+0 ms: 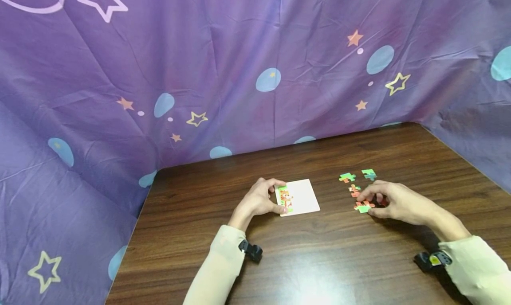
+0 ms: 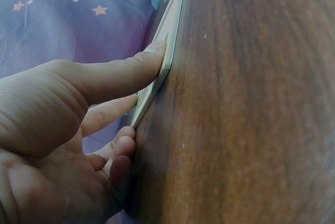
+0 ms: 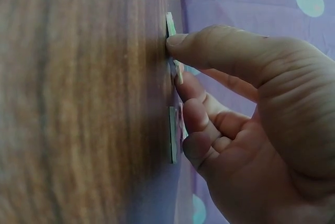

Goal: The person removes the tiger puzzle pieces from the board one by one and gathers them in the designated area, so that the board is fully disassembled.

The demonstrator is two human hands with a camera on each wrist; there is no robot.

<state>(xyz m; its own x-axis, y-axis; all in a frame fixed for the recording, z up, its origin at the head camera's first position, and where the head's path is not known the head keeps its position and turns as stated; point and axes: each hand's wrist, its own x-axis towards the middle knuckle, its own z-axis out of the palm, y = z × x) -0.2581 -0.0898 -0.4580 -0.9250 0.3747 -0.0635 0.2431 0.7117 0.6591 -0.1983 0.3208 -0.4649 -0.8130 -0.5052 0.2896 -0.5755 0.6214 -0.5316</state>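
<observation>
A white square puzzle board [image 1: 305,197] lies on the table, with joined green and orange pieces [image 1: 285,198] along its left side. The left hand [image 1: 257,201] holds the board's left edge, thumb on the near corner and fingers at the far corner; in the left wrist view the thumb presses on the board [image 2: 171,25]. To the right, the right hand [image 1: 403,203] has its thumb and a finger at a green and red piece [image 1: 363,207], which shows by the thumb tip as a thin piece [image 3: 170,25] in the right wrist view. Its other fingers are curled over a partly hidden red piece.
Loose pieces lie beyond the right hand: a green and orange one [image 1: 347,177], a green and teal one [image 1: 369,174] and a red one [image 1: 354,190]. The brown wooden table [image 1: 199,207] meets a purple patterned cloth [image 1: 239,74] at its back and sides.
</observation>
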